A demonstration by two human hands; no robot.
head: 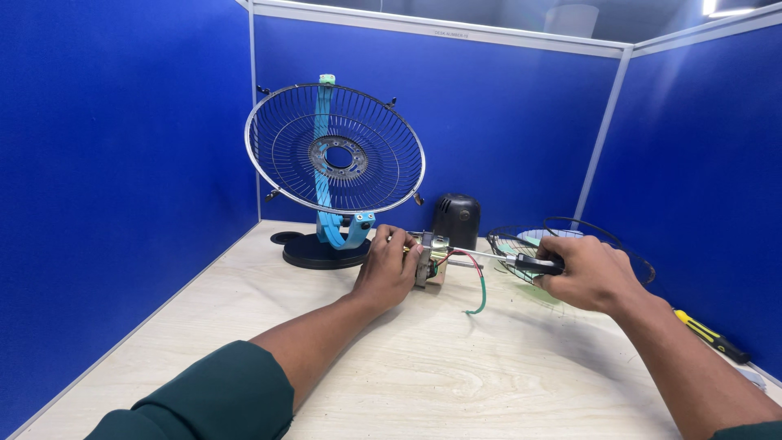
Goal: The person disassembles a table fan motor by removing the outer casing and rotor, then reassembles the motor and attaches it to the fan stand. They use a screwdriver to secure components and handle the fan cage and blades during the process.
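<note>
Leftward, the left hand (389, 273) clamps the small fan motor (429, 259) at mid-counter (456, 375) — near the wire guard on its stand (335, 151) — while the right hand (590, 273) grips a screwdriver (521, 262) pointed at it.

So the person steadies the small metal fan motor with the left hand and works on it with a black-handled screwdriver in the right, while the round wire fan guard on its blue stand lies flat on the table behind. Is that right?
Not quite. In the head view, the round wire fan guard stands upright on its blue stand, not flat. The rest holds: the left hand steadies the small metal fan motor, and the right hand holds the black-handled screwdriver to it.
</note>
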